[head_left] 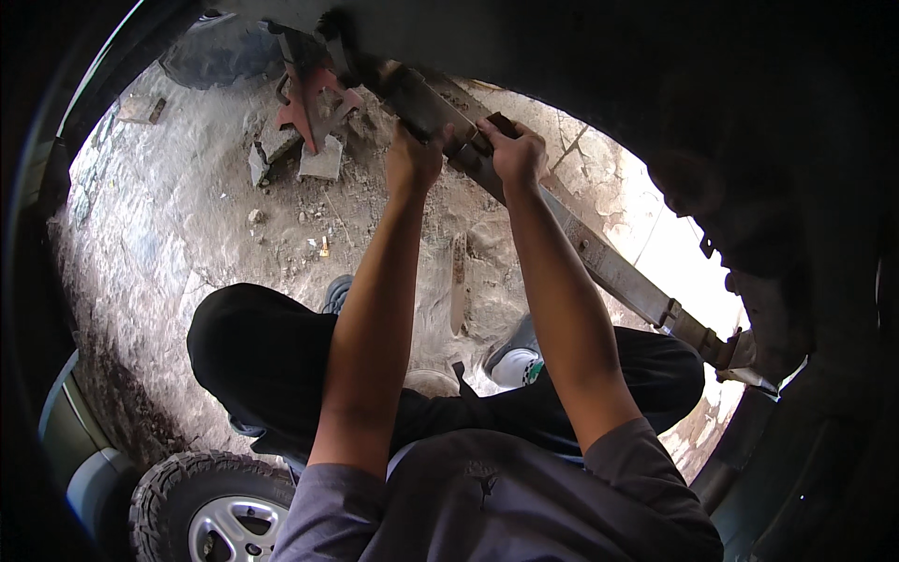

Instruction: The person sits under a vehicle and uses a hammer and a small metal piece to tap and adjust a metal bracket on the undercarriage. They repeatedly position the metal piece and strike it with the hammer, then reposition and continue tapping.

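A long, rusty leaf spring (pixel 609 262) slants from the upper middle down to the right, under the dark vehicle body. My left hand (pixel 415 159) is closed at its upper part, with the thumb lying along the metal and the other fingers mostly hidden. Just to the right, my right hand (pixel 520 155) is closed on a small dark metal piece (pixel 503 125) against the spring. The far side of that piece is hidden, and I cannot tell whether it is fixed to the spring. The two hands are close together but apart.
A red jack stand (pixel 304 108) is at the upper left, by broken concrete blocks (pixel 321 161). A flat metal strip (pixel 458 281) lies on the rough dirt ground (pixel 234 244). A wheel (pixel 211 506) is at the lower left. Dark bodywork arches overhead and to the right.
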